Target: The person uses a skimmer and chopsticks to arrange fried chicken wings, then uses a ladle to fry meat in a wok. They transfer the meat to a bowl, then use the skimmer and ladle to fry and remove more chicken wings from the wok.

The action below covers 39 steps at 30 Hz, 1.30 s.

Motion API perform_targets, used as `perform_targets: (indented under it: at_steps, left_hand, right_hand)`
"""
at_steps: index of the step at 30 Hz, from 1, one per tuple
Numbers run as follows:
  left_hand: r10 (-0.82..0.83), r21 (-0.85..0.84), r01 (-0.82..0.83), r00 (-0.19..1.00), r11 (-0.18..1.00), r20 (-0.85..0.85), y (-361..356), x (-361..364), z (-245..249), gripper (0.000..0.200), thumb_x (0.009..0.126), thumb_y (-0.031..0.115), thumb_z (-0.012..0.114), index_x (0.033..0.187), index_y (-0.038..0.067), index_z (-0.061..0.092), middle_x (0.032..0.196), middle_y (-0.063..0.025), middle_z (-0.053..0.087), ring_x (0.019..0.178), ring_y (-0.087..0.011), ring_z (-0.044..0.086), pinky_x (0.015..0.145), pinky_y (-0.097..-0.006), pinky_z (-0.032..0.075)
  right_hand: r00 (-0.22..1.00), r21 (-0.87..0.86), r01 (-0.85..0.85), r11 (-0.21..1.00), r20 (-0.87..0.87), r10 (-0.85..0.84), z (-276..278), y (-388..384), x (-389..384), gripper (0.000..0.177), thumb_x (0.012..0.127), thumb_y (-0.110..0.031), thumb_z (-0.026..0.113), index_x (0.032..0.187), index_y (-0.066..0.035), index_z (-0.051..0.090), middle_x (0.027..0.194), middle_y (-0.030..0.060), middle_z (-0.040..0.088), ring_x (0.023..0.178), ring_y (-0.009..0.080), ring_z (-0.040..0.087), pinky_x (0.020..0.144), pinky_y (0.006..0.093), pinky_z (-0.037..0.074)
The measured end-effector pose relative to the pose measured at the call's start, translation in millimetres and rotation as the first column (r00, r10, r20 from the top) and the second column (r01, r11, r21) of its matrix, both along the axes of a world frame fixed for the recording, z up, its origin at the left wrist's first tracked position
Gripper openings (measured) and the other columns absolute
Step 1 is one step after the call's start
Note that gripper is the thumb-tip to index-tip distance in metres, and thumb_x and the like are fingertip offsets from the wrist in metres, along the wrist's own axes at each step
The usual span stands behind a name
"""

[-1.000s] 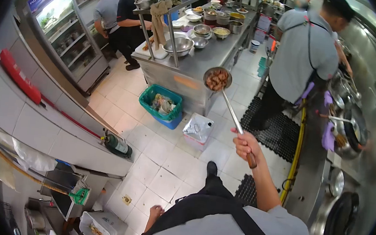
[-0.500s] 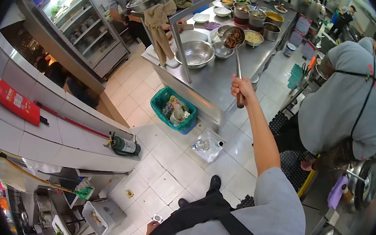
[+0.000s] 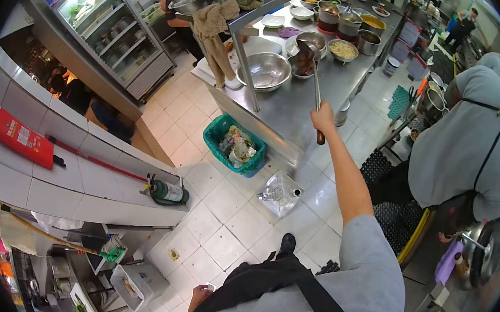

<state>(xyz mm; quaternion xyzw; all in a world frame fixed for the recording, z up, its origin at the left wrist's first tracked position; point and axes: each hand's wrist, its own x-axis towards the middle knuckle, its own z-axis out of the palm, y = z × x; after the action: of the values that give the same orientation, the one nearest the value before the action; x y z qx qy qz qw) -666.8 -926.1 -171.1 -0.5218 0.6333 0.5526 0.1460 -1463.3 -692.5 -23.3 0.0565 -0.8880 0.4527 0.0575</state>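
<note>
My right hand (image 3: 324, 118) grips the dark handle of a long metal ladle (image 3: 317, 89), with the arm stretched out over the steel counter. The ladle's head is tipped over a small metal bowl (image 3: 299, 74), where dark brown chunky food (image 3: 303, 63) shows. Close behind it stands another metal bowl (image 3: 314, 40), and to the left a large, shiny mixing bowl (image 3: 267, 71). Low beside my apron, my left hand (image 3: 199, 295) is closed on a small white thing (image 3: 211, 286), mostly hidden.
Pots (image 3: 349, 26) and a bowl of pale shreds (image 3: 342, 50) stand on the counter (image 3: 323, 82). A green-lined bin (image 3: 208, 135) and a clear plastic container (image 3: 280, 195) are on the floor. A person in grey (image 3: 468, 141) bends over at the right.
The ladle has turned over and its brown food now shows in the small bowl below. My left hand has come further into view. The person at right bends lower.
</note>
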Motion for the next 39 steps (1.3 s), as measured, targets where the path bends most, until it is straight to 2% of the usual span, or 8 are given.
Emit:
perform_targets:
  at_steps: [7, 11, 13, 17, 20, 22, 28, 39]
  left_hand:
    - [-0.215, -0.088, 0.214, 0.977, 0.973, -0.004, -55, 23, -102, 0.031, 0.08, 0.019, 0.07, 0.1, -0.005, 0.071, 0.084, -0.0145, 0.073, 0.075, -0.0204, 0.068, 0.067, -0.0321, 0.055]
    - [-0.407, 0.025, 0.407, 0.914, 0.913, 0.001, -103, -16, -135, 0.026, 0.082, 0.02, 0.069, 0.097, -0.002, 0.072, 0.088, -0.0168, 0.073, 0.079, -0.0227, 0.069, 0.068, -0.0332, 0.055]
    - [-0.589, -0.03, 0.59, 0.807, 0.807, 0.036, -138, -40, -163, 0.025, 0.083, 0.017, 0.067, 0.101, -0.001, 0.069, 0.088, -0.0177, 0.072, 0.078, -0.0251, 0.07, 0.065, -0.0346, 0.055]
    - [-0.55, 0.48, 0.505, 0.833, 0.718, -0.054, -213, -130, -165, 0.034, 0.085, 0.008, 0.065, 0.117, -0.001, 0.058, 0.08, -0.0168, 0.068, 0.069, -0.0298, 0.071, 0.054, -0.04, 0.055]
    - [-0.858, 0.291, 0.843, 0.5, 0.452, -0.117, -261, -209, -156, 0.034, 0.085, 0.002, 0.059, 0.119, -0.004, 0.054, 0.074, -0.0155, 0.064, 0.06, -0.0317, 0.07, 0.043, -0.0363, 0.053]
    - [-0.849, 0.243, 0.822, 0.528, 0.515, 0.017, -246, -266, -134, 0.036, 0.083, -0.002, 0.054, 0.118, -0.002, 0.054, 0.072, -0.0148, 0.063, 0.054, -0.0287, 0.066, 0.04, -0.0346, 0.049]
    - [-0.888, 0.112, 0.881, 0.45, 0.459, 0.098, -160, -349, -73, 0.04, 0.081, -0.005, 0.047, 0.12, 0.004, 0.05, 0.074, -0.0136, 0.062, 0.052, -0.0244, 0.061, 0.043, -0.0345, 0.044]
    - [-0.957, 0.223, 0.95, -0.163, -0.218, -0.241, 166, -120, -102, 0.043, 0.084, 0.003, 0.059, 0.126, 0.001, 0.047, 0.081, -0.0167, 0.065, 0.061, -0.0262, 0.066, 0.046, -0.0301, 0.049]
  right_hand:
    - [0.998, -0.061, 0.007, 0.998, -0.058, -0.01, -5, 56, 83, 0.029, 0.081, -0.014, 0.058, 0.103, 0.004, 0.055, 0.084, 0.0243, 0.065, 0.078, 0.0415, 0.066, 0.069, 0.0478, 0.052]
    - [0.97, -0.423, 0.084, 0.902, 0.243, 0.024, 8, 103, 248, 0.032, 0.083, -0.009, 0.059, 0.113, 0.002, 0.057, 0.058, 0.0025, 0.049, 0.04, 0.0108, 0.046, 0.037, 0.0283, 0.038]
    - [0.914, -0.495, 0.211, 0.843, 0.406, 0.01, 2, 121, 348, 0.04, 0.087, -0.007, 0.055, 0.126, 0.003, 0.052, 0.056, 0.0015, 0.047, 0.038, 0.0104, 0.043, 0.037, 0.0269, 0.037]
    - [0.707, -0.674, 0.632, 0.382, 0.704, 0.072, 4, 126, 553, 0.037, 0.089, -0.004, 0.054, 0.125, -0.001, 0.048, 0.056, -0.0041, 0.035, 0.038, 0.0073, 0.035, 0.037, 0.0248, 0.028]
    - [0.541, -0.53, 0.836, 0.143, 0.839, -0.049, -15, 107, 686, 0.024, 0.09, -0.003, 0.055, 0.113, -0.005, 0.05, 0.058, -0.0047, 0.037, 0.041, 0.0069, 0.035, 0.038, 0.0255, 0.027]
    - [0.444, -0.454, 0.884, -0.114, 0.891, -0.098, -43, 95, 753, 0.018, 0.088, -0.002, 0.059, 0.086, -0.01, 0.043, 0.055, -0.0047, 0.036, 0.041, 0.0086, 0.036, 0.039, 0.0262, 0.027]
    - [0.485, -0.493, 0.553, -0.672, 0.846, -0.222, -89, 71, 936, 0.031, 0.095, -0.015, 0.051, 0.066, -0.016, 0.041, 0.05, -0.004, 0.038, 0.042, 0.009, 0.036, 0.041, 0.0266, 0.032]
    - [0.257, -0.438, -0.034, -0.899, 0.865, -0.431, -137, -66, 1267, 0.025, 0.095, -0.011, 0.049, 0.071, -0.013, 0.042, 0.052, -0.0059, 0.039, 0.042, 0.0075, 0.039, 0.043, 0.026, 0.033]
